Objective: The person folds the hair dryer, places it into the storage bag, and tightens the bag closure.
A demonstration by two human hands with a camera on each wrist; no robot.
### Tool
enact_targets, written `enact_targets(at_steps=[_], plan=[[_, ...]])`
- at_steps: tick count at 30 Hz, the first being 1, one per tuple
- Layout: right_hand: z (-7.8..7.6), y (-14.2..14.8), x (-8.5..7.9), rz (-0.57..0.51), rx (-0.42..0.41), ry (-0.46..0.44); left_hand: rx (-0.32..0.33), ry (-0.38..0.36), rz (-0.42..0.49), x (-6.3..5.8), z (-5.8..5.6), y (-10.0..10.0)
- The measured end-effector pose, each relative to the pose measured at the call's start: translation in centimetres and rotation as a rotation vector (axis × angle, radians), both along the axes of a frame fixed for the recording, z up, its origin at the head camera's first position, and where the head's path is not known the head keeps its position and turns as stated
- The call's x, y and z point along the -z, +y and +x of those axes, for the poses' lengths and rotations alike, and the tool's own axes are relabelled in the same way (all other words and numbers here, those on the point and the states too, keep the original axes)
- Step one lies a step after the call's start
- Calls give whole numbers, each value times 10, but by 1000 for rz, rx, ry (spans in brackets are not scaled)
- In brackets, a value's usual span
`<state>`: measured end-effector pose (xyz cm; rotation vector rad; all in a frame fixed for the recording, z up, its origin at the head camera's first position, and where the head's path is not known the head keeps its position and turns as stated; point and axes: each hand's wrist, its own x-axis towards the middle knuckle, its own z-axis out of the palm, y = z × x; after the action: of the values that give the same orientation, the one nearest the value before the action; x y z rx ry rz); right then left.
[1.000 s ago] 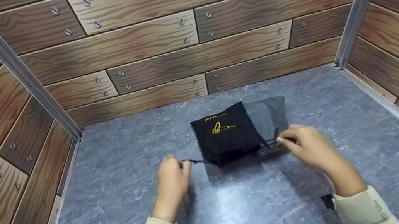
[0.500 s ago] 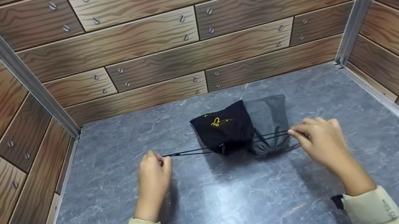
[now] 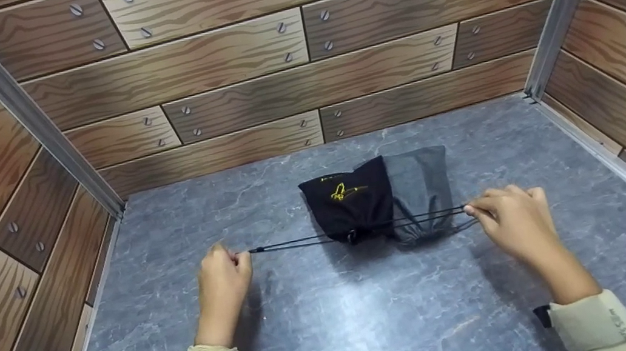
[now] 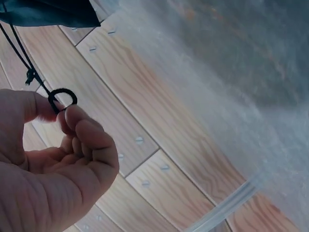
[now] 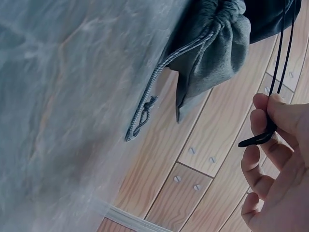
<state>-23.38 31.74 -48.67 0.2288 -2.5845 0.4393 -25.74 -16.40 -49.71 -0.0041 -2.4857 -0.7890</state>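
A black drawstring pouch [image 3: 353, 197] with a yellow print lies on the grey surface, its mouth gathered toward the person. My left hand [image 3: 224, 292] pinches the looped end of a black drawstring [image 4: 62, 91] between thumb and fingertips; a knot shows just beyond it. Across from it, my right hand [image 3: 519, 226] pinches the other black drawstring [image 5: 276, 63], the loop end hanging past its fingers. Both cords are stretched taut sideways. Beside the black pouch lies a grey drawstring pouch [image 3: 420, 179], its neck gathered and its own grey cord [image 5: 154, 79] loose and knotted.
Wood-print panels [image 3: 229, 58] stand behind and at both sides, joined by metal corner strips [image 3: 25, 112]. The marbled grey surface [image 3: 323, 333] stretches between them and reflects light near the front.
Both hands have moved apart, left hand leftward and right hand rightward, drawing the cords out. The black pouch's mouth has bunched together, exposing more of the grey pouch.
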Motion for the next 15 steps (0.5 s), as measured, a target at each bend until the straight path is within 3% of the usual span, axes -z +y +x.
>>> enact_targets(at_steps=[8, 15], plan=[[1, 8, 10, 29, -4, -87, 15, -107, -17, 3, 4, 0], [2, 3, 11, 41, -105, -190, 110, -200, 5, 6, 5, 2]])
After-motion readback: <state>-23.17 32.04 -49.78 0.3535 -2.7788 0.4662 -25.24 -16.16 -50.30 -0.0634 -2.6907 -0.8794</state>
